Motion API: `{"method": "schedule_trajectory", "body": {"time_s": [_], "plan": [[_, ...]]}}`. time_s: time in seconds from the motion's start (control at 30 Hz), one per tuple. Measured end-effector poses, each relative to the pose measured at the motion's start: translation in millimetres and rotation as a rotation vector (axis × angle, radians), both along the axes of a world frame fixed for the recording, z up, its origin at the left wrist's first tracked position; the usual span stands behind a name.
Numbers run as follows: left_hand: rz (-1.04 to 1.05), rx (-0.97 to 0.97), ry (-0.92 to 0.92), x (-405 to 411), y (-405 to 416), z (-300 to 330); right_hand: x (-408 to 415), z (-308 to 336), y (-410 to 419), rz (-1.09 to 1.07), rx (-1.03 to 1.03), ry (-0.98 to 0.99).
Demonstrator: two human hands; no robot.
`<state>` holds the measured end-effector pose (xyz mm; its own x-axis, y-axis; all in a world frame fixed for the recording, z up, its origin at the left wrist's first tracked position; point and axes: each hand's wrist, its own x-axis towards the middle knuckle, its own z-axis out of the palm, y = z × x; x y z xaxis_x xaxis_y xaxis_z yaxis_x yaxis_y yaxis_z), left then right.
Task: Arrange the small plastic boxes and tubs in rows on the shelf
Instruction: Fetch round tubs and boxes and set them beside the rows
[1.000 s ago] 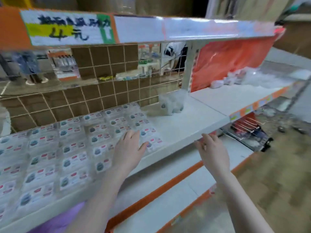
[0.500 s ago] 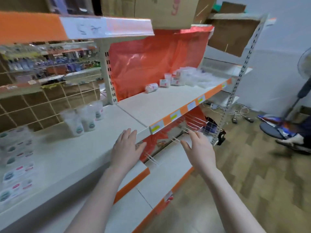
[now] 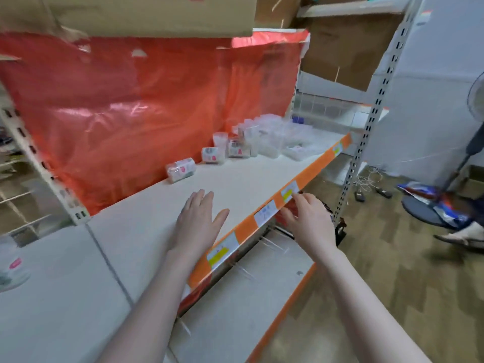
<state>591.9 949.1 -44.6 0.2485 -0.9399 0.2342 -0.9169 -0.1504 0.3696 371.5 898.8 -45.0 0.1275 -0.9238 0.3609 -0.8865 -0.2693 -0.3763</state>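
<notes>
Your left hand point(image 3: 197, 226) lies flat over the white shelf point(image 3: 243, 179), fingers straight and spread a little, thumb out to the side; its grip holds nothing. Whether the palm touches the board cannot be told. Your right hand point(image 3: 307, 224) is at the shelf's front edge, fingers loosely curled toward the orange price strip point(image 3: 245, 229), fingertips point(image 3: 296, 196) at a yellow label point(image 3: 289, 192); its grip holds nothing either.

The task's stock sits well apart from both hands, toward the back right of the same shelf. 1 labelled tub point(image 3: 180, 170) lies on its side nearest you, just in front of the red plastic sheet point(image 3: 131, 106). A 2nd tub point(image 3: 210, 155) lies further along, and a 3rd labelled tub point(image 3: 235, 149) beside it. Behind these stands a loose cluster of clear boxes point(image 3: 275, 140), not in rows; their count is too blurred to tell.

A cardboard carton point(image 3: 146, 14) rests on the level above. At the right, on the wooden floor point(image 3: 392, 271), a fan base point(image 3: 419, 210) and a person's sandalled foot point(image 3: 463, 235) show.
</notes>
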Motion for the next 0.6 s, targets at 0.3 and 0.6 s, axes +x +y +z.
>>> {"method": "schedule_trajectory", "body": {"time_s": [0.3, 0.6], "plan": [[0.004, 0.007, -0.019, -14.7, -152.4, 23.8, -30.7, 21.3, -174.0, 0.01, -0.01, 0.01], [0.163, -0.117, -0.035, -70.6, -270.4, 17.6, -82.0, 18.5, -344.1, 0.223, -0.03, 0.017]]}}
